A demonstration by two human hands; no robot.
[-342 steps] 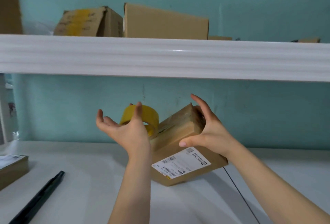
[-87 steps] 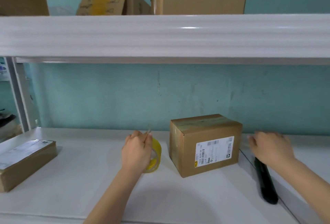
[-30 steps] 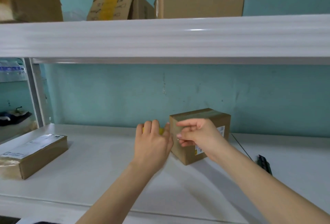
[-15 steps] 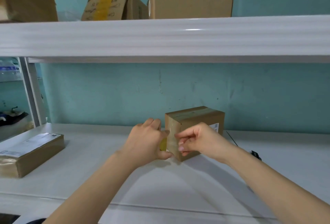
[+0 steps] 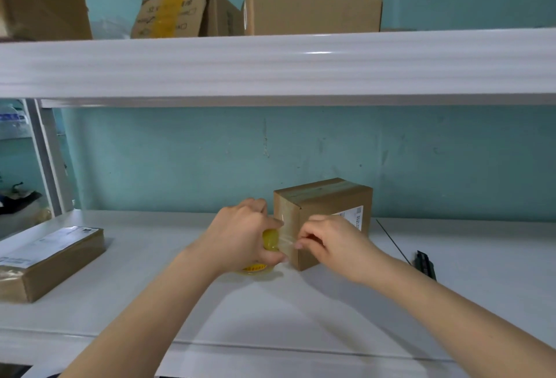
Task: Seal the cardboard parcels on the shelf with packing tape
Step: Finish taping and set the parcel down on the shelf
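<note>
Head view: left hand (image 5: 240, 233) is curled round the yellow tape roll (image 5: 268, 241), just left of the parcel (image 5: 331, 200). Right hand (image 5: 334, 242) pinches the free end of a short clear strip coming off the roll. Parcel — small brown box, upright on the shelf (image 5: 301, 302) — has a taped top seam and a label on its front.

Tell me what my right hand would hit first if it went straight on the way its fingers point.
Probably the yellow roll of packing tape gripped in the left hand; the right hand points leftward at it, though depth is unclear.
</note>
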